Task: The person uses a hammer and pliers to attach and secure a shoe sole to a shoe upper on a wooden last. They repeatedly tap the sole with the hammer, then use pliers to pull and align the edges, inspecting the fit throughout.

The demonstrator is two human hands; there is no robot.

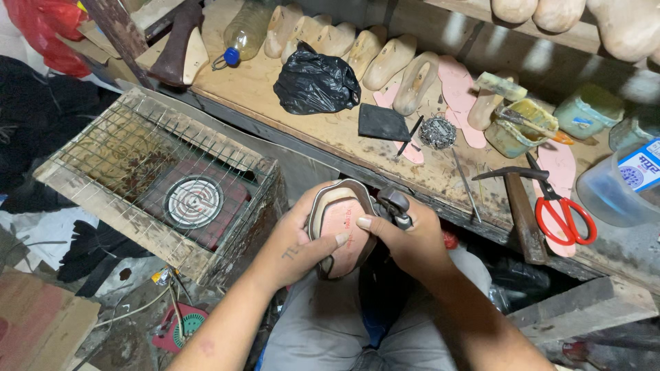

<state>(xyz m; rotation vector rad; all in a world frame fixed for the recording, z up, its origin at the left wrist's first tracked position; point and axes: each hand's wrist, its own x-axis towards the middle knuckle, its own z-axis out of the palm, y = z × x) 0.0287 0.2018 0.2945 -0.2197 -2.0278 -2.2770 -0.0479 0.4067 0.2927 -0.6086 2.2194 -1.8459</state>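
Near, over the lap, the left hand (pixel 302 240) grips a shoe on its last (pixel 342 223) — pink sole up. The right hand (pixel 405 240) squeezes metal pincers (pixel 395 205) at its edge. Far: a crowded wooden bench (pixel 275 103) — smooth wooden lasts (pixel 392 62), red scissors (pixel 564 213).

Blue-white labelled tub (pixel 636 180), bench right

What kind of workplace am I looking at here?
Most likely a small shoemaker's workshop: wooden shoe lasts line the workbench, pink insoles lie beside them, and both hands hold a shoe upper on a last.
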